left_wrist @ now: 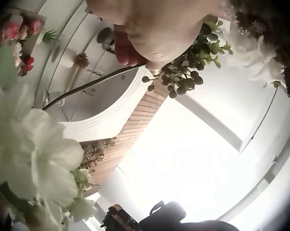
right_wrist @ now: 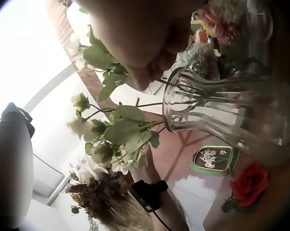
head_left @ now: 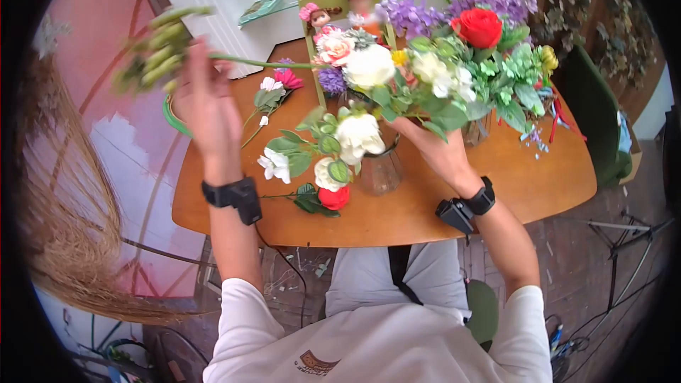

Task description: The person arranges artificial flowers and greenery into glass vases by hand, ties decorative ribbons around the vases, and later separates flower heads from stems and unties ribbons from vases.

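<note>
My left hand [head_left: 213,117], raised over the table's left side, pinches a green berry sprig [head_left: 164,50] whose long stem runs right toward the bouquet. The left wrist view shows thumb and fingers [left_wrist: 130,48] at the stem, beside the round green berries [left_wrist: 183,79]. At the mouth of a clear glass vase [head_left: 381,172], my right hand [head_left: 438,156] holds flower stems; its curled fingers [right_wrist: 157,70] are just above the rim in the right wrist view. White blooms [head_left: 360,136] and leaves lean out of the vase [right_wrist: 222,103]. Some stems are hidden by the right hand and leaves.
A red flower [head_left: 333,197] lies near the table's front edge, with pink and white stems [head_left: 284,81] behind. A second vase with purple and red flowers [head_left: 480,27] stands at right. Dolls in a green frame [head_left: 320,18] are at the back; a green-rimmed oval object [head_left: 172,117] is left.
</note>
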Demonstrator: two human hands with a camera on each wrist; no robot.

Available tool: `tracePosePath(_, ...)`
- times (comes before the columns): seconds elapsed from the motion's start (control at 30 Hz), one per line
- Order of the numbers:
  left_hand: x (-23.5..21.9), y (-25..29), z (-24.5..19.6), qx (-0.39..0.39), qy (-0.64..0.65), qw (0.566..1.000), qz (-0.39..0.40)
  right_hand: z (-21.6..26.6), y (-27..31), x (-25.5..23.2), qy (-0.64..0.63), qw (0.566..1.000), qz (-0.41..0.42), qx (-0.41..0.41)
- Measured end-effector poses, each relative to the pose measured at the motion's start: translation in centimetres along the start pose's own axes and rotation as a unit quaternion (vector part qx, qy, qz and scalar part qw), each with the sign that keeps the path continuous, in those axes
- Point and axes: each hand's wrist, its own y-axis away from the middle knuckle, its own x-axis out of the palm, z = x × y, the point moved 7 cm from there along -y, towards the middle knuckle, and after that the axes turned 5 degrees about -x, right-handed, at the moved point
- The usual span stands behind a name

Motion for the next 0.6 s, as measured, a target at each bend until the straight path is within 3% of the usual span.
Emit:
tracePosePath(0.1, -0.8, 0.4, -5.5, 0.110, -0.001, 0.994, -0.004, -0.2, -0.4, 0.3, 0.004, 1.000, 0.005, -0.015)
tracePosePath(0.17, -0.3, 1.7, -7.9, 0.101, 0.010, 0.994, 0.032, 0.2, -0.8, 0.3, 0.009, 0.999, -0.013, -0.036)
tracePosePath(0.23, -0.1, 3.3, -9.5, 0.096, 0.022, 0.993, 0.065, 0.0, -0.9, 0.6, -0.010, 1.000, -0.004, 0.003)
tracePosePath(0.33, 1.1, 6.2, -11.2, 0.136, 0.002, 0.985, 0.103, 0.0, -1.5, 0.5, 0.000, 1.000, -0.022, 0.005)
tracePosePath(0.57, 1.8, 9.1, -12.5, 0.133, 0.043, 0.974, 0.177, -0.2, -1.7, 1.0, -0.030, 0.996, -0.001, 0.084)
tracePosePath(0.6, 1.7, 8.7, -11.2, 0.032, 0.100, 0.980, 0.170, -0.1, -1.7, 0.9, -0.060, 0.994, -0.014, 0.085)
